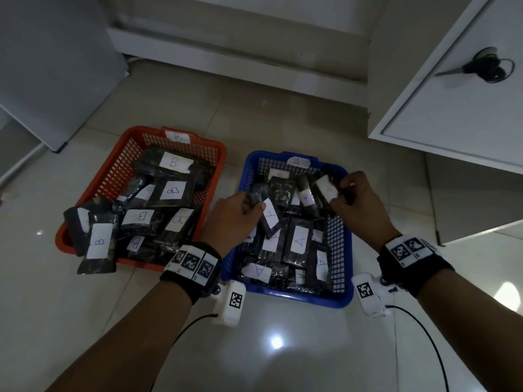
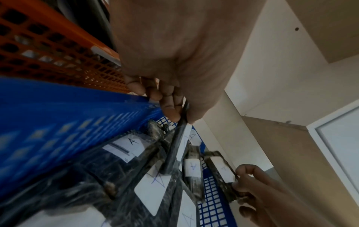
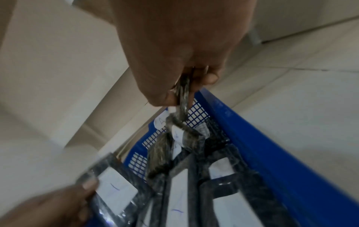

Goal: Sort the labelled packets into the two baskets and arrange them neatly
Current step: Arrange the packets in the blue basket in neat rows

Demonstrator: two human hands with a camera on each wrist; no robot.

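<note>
We're tidying the blue basket [image 1: 343, 250] now, left hand [image 1: 235, 213] pinching one packet [image 1: 270, 219] and right hand [image 1: 356, 199] pinching another [image 1: 325, 188] above its pile, next laying both flat in rows.

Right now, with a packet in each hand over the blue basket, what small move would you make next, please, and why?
Probably lay the left hand's A-labelled packet flat among the packets in the blue basket; it is lifted at a tilt, and that basket is tagged A.
</note>
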